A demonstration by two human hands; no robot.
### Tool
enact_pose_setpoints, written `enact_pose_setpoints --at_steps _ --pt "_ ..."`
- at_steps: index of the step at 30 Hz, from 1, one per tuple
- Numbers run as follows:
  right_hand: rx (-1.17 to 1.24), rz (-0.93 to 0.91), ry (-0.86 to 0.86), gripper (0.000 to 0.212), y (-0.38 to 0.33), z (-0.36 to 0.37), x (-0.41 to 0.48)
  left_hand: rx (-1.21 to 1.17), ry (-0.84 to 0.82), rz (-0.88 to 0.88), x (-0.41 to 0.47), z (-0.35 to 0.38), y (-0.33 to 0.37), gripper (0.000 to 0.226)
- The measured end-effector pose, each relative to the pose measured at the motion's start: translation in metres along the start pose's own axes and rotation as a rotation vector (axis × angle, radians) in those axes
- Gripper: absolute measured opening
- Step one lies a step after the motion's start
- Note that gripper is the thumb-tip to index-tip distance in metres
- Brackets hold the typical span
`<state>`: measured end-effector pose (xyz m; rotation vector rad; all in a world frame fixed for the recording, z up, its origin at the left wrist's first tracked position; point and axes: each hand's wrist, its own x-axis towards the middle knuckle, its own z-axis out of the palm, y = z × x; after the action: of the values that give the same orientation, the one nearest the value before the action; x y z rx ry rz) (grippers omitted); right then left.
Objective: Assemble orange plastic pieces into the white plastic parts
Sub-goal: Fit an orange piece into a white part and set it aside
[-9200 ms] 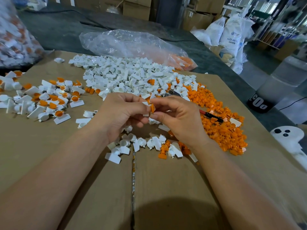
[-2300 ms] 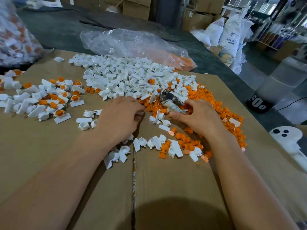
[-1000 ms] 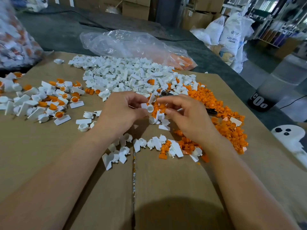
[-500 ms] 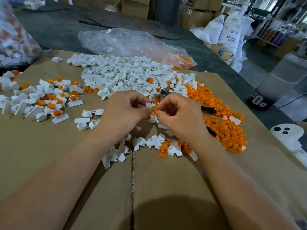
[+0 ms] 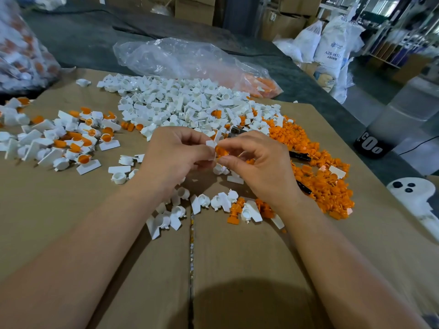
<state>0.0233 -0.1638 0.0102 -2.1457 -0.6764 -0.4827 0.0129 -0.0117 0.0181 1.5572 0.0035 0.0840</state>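
Right now the left hand [image 5: 175,155] pinches a white part [image 5: 211,144] in curled fingers. The right hand [image 5: 259,167] pinches an orange piece [image 5: 221,151] against it. Both are held above the middle of the table [image 5: 237,269]. Pushed in crooked, the orange piece could jam or pop free. If dropped, it would likely get lost among the loose pieces [image 5: 223,203] lying just beneath.

cardboard top [image 5: 95,233]: matt brown, creased | white parts [image 5: 185,103]: smooth plastic | orange pieces [image 5: 327,186]: plastic | bag [image 5: 185,58]: glossy clear film
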Motion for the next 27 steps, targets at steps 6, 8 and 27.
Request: enact_pose_setpoints --at_steps 6,8,27 --pt "0.167 0.097 -0.028 0.035 0.0016 0.0003 -0.0016 -0.01 -0.038 -0.054 -0.0005 -0.0008 0.0027 0.016" --pt "0.198 0.126 -0.047 0.034 0.0029 -0.0001 -0.0013 0.007 -0.058 -0.053 -0.0009 -0.0008 0.0034 0.016" --pt "0.279 0.216 -0.061 0.018 0.0039 -0.0023 -0.0007 -0.006 -0.067 -0.051 -0.0034 0.0001 0.0027 0.016"
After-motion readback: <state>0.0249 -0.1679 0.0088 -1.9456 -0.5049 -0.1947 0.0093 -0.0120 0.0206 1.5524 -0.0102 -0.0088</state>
